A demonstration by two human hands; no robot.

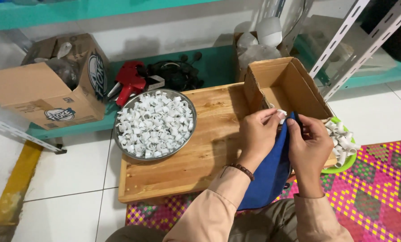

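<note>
My left hand pinches a small white plastic clip at its fingertips, just in front of an open cardboard box. My right hand grips the top edge of a blue cloth that hangs down between both hands to my lap. The two hands almost touch above the right end of a low wooden table. A round metal tray piled with several white clips sits on the table's left half.
A green bowl with more white clips lies right of my right hand. A second cardboard box, a red tool and black cables rest on a teal shelf. Metal rack legs stand right. A pink woven mat covers the floor.
</note>
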